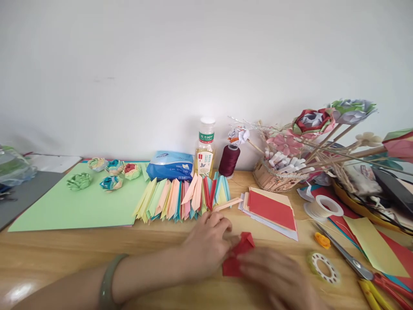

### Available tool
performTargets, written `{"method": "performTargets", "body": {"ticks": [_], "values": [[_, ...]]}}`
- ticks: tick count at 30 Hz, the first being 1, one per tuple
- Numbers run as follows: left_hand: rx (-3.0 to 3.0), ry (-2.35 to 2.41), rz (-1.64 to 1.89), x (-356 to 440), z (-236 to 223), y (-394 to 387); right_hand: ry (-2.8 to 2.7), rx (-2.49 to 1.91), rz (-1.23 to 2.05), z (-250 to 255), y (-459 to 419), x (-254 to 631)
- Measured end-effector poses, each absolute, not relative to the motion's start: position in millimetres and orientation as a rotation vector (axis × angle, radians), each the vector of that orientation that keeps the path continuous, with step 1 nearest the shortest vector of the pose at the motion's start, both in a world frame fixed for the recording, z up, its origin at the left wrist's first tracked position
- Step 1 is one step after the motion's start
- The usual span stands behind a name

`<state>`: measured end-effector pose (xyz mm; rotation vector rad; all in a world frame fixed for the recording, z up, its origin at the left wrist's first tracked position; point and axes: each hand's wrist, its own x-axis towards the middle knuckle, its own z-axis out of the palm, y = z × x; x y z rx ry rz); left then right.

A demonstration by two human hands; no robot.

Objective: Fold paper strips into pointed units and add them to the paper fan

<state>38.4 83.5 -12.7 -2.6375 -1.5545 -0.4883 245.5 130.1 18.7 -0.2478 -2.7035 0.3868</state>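
A small red sheet of paper, its top corner folded in, lies on the wooden table between my hands. My left hand, fingers curled, grips the paper's left side. Over its right edge is my right hand, smeared by motion, so its finger grip is unclear. Just beyond my left hand stands a row of folded paper strips in several colours. To the upper right sits a stack of small paper sheets, a red one on top.
Folded paper flowers rest on green paper at left. Behind are a tissue pack, a bottle and dark red thread. At right are a basket, a white spool, a tape roll and scissors.
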Motion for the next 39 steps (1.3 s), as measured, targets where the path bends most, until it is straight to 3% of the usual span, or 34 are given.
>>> {"method": "performTargets", "body": {"ticks": [3, 10, 19, 30, 39], "values": [[-2.671, -1.453, -0.641, 36.8, -16.1, 90.1, -2.645, -0.528, 0.217, 7.0, 141.4, 250.9], [-2.645, -1.264, -0.821, 38.7, -12.5, 79.0, -2.783, -0.382, 0.089, 4.0, 143.1, 253.1], [-2.574, -1.282, -0.861, 34.4, -18.9, 64.7, -2.456, -0.833, 0.584, -10.2, 137.9, 251.1], [-2.600, -1.253, -0.778, 28.6, -16.5, 65.9, -2.795, -0.499, 0.585, 6.4, 154.5, 263.8], [-2.588, -1.329, -0.861, 30.2, -13.2, 62.6, -2.804, -0.503, 0.305, 4.8, 145.2, 258.0]]}}
